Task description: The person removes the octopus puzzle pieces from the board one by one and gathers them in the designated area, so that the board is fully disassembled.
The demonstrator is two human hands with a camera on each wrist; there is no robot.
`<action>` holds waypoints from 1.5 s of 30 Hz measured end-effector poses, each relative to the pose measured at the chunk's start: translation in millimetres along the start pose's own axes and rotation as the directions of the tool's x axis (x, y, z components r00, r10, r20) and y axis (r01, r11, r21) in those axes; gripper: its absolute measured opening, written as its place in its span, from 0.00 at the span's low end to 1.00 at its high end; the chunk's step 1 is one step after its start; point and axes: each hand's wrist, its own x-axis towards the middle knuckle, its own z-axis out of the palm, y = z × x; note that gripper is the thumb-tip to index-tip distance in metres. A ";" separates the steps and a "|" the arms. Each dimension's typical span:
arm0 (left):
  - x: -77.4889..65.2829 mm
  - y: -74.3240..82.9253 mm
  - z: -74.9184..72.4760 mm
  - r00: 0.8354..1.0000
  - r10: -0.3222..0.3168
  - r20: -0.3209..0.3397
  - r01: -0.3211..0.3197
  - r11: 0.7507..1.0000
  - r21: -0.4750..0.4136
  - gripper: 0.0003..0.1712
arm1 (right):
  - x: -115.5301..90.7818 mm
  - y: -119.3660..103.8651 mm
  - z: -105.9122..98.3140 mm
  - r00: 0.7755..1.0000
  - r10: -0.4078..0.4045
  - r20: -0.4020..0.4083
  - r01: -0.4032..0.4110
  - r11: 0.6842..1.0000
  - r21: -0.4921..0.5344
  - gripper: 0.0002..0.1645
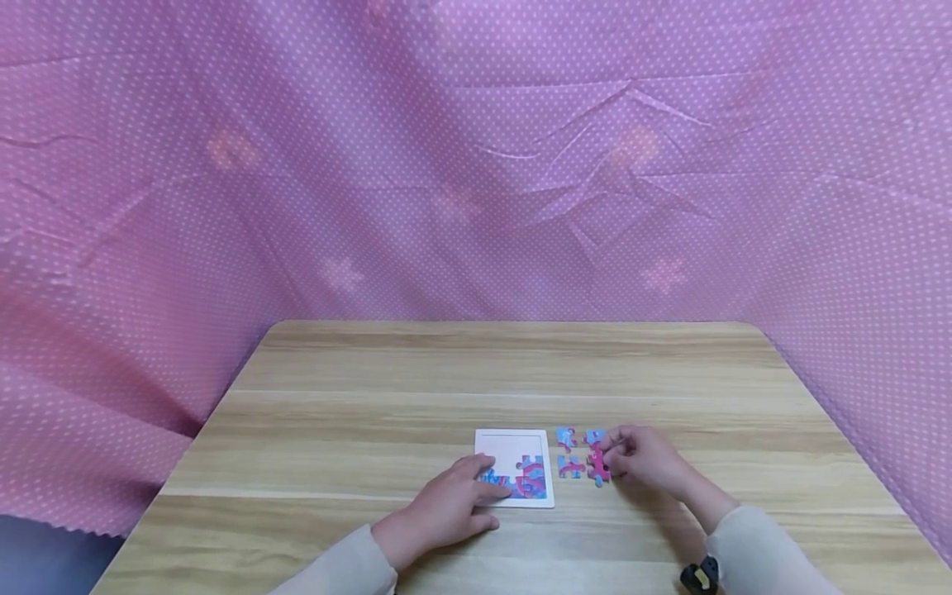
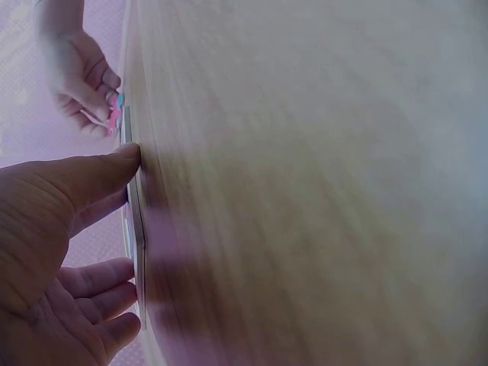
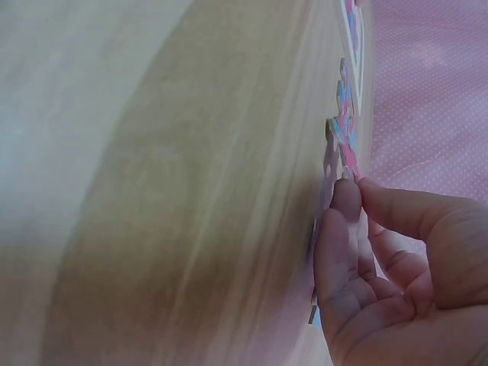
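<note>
A white puzzle board (image 1: 515, 433) lies on the table, with blue-and-pink pieces (image 1: 531, 482) fitted along its near side and right corner. My left hand (image 1: 452, 500) rests at the board's left side, fingers extended over its lower part and thumb by the near edge. In the left wrist view, the fingertips (image 2: 126, 152) touch the board's edge. To the right of the board, my right hand (image 1: 645, 459) pinches a pink puzzle piece (image 1: 597, 465) between thumb and fingers. The right wrist view has this piece (image 3: 350, 158) tilted up from the tabletop.
Loose puzzle pieces lie between the board and my right hand: one at the back (image 1: 566, 438), one nearer (image 1: 570, 468) and one beside the right fingertips (image 1: 594, 436). The wooden table (image 1: 446, 364) meets a pink dotted curtain (image 1: 476, 207). A black band (image 1: 700, 576) hangs by the right sleeve.
</note>
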 end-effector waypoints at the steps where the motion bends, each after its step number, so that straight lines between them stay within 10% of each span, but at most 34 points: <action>1: 0.0 0.0 0.1 1.000 -0.001 0.001 0.001 1.000 0.000 0.23 | -0.6 0.2 0.3 1.000 -0.011 0.000 0.011 1.000 -0.014 0.09; 20: -1.7 1.1 0.2 1.000 -0.017 0.018 0.017 1.000 -0.010 0.23 | 8.5 -11.1 15.3 0.995 -0.067 -0.079 0.053 0.985 -0.164 0.07; 30: 0.7 6.1 1.2 1.000 0.004 -0.020 -0.004 1.000 0.004 0.24 | 18.0 -29.4 43.3 0.963 -0.268 0.037 0.270 0.942 -0.200 0.08; 45: 10.9 16.3 6.5 0.990 0.119 -0.073 -0.114 0.992 0.059 0.22 | 26.2 -46.8 63.1 0.949 -0.280 0.146 0.305 0.933 -0.191 0.10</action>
